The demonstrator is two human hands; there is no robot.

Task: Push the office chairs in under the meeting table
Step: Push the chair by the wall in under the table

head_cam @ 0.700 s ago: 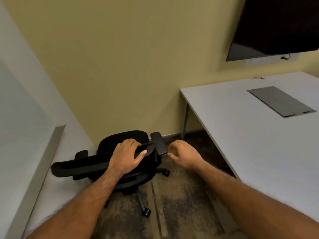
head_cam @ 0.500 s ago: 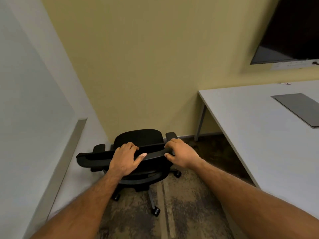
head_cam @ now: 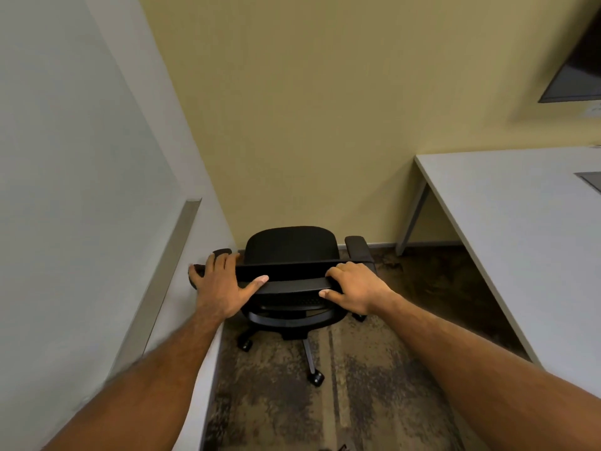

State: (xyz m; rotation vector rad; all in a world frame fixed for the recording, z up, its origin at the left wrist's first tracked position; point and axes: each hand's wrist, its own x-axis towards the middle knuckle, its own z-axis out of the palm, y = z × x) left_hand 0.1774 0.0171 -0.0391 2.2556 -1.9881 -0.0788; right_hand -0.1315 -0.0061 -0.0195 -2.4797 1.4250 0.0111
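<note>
Both hands' grip — left hand, right hand — on chair backrest

**Narrow lane between wall and tabletop**

The black office chair fills the corner, its seat near the yellow wall ahead and its left armrest against the white wall. To the right, open carpet runs to the tabletop, whose grey leg stands near the yellow wall; the space beneath looks clear.
</note>
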